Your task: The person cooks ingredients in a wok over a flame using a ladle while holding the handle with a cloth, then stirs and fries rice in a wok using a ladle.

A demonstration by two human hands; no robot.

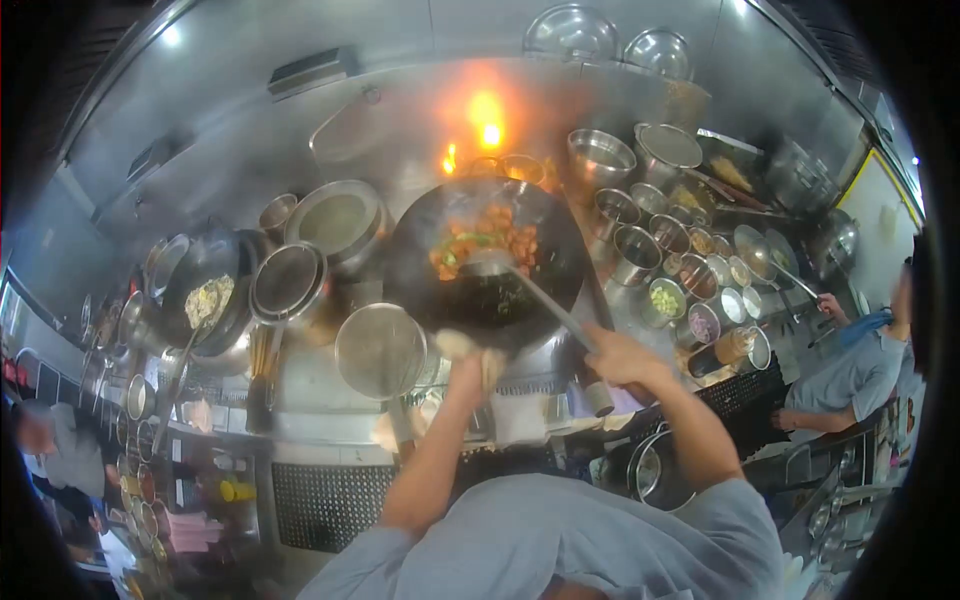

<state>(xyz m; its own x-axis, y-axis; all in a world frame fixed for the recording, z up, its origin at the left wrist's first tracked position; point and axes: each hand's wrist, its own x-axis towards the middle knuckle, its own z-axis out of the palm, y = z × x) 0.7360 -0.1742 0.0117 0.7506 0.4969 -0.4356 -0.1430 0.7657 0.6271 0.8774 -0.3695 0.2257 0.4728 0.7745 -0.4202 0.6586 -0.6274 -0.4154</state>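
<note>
A large dark wok [420,215] sits over the stove, with browned chunks of food [515,240] and some green pieces in it. My right hand [625,355] is closed around the handle of a long-handled wok ladle [552,305], whose head rests among the food. At the wok's near edge, my left hand [475,368] is closed on a pale folded cloth [455,345]. The cloth lies against the rim; whether a wok handle is under it is hidden.
Flames [487,115] rise behind the wok. A strainer [380,350] and a second wok [205,310] with food stand to the left. Seasoning containers [665,300] crowd the right side, where a co-worker [850,370] holds a ladle. Another person [65,450] is at far left.
</note>
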